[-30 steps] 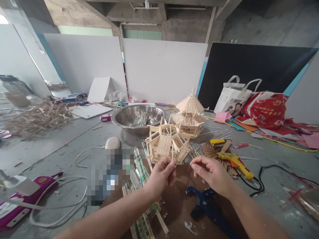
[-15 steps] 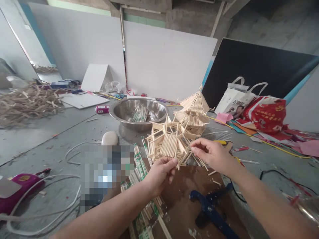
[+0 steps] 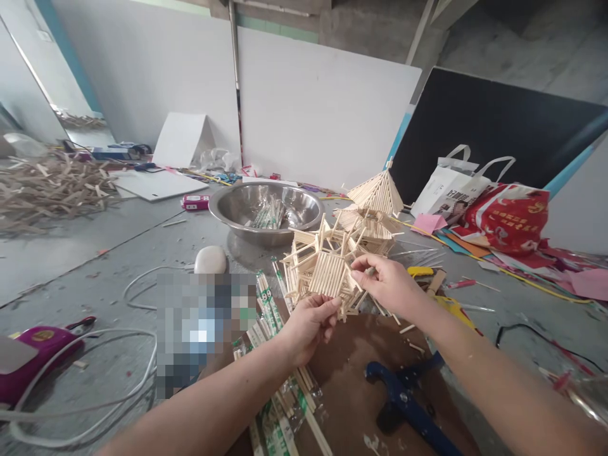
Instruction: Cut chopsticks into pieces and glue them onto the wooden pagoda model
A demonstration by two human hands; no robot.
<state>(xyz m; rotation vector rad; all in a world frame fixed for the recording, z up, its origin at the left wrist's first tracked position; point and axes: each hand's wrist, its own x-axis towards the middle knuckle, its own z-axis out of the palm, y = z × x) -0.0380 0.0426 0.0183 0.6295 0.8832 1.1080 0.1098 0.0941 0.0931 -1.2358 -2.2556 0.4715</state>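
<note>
In front of me stands a model building (image 3: 327,272) made of pale wooden sticks, with a slatted panel on its near side. The thumb and fingers of my left hand (image 3: 313,320) are pinched together at the panel's lower edge, seemingly gripping the model there. My right hand (image 3: 387,278) is closed in a pinch at the panel's right side; what lies between its fingertips is too small to make out. Behind is another stick structure with a pointed roof (image 3: 377,192). Wrapped chopsticks (image 3: 270,310) lie beside my left forearm, and a blue hand tool (image 3: 403,399) rests on the brown board (image 3: 349,380).
A steel basin (image 3: 223,218) holding wrapped chopsticks stands behind the model. At left are a white cable (image 3: 85,335), a magenta device (image 3: 42,354) and a white rounded object (image 3: 209,260). A yellow-handled tool (image 3: 456,310), a red bag (image 3: 506,218) and a heap of strips (image 3: 52,196) lie around.
My right hand has moved left, closer to the slatted panel, with its fingertips now at the panel's side. My left hand stays at the lower edge. The view has shifted slightly.
</note>
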